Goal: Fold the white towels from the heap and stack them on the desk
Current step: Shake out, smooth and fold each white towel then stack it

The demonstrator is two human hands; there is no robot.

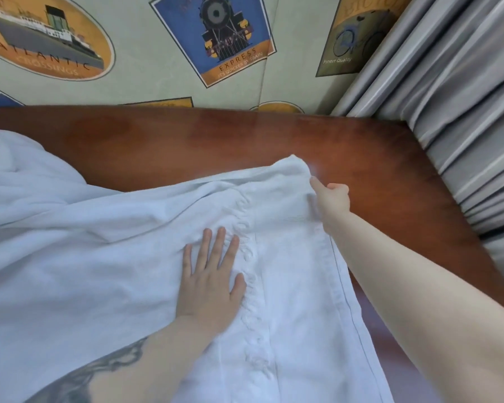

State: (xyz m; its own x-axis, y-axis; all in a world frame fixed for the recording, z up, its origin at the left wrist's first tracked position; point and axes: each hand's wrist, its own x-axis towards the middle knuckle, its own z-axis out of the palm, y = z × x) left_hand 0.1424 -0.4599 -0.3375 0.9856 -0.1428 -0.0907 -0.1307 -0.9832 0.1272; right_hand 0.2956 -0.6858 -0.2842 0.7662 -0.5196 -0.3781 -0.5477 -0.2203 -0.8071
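Towel [288, 286] on desk [361, 158]

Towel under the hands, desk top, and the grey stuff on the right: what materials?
Towel: white woven cloth, probably cotton; soft creases, stitched hem, raised woven band.
Desk: reddish-brown wood or wood veneer, glossy finish; it shows a glare spot.
Curtain: grey fabric with slight sheen, hanging in vertical pleats.

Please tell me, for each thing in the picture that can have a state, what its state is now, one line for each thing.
white towel: spread over the desk, not yet folded, wrinkled near its far corner.
left hand: flat on the towel, fingers straight, pressing it down.
right hand: fingers curled at the towel's far right edge, gripping it.
heap: bunched at the left.
desk: far and right parts bare.
curtain: hanging in pleats.
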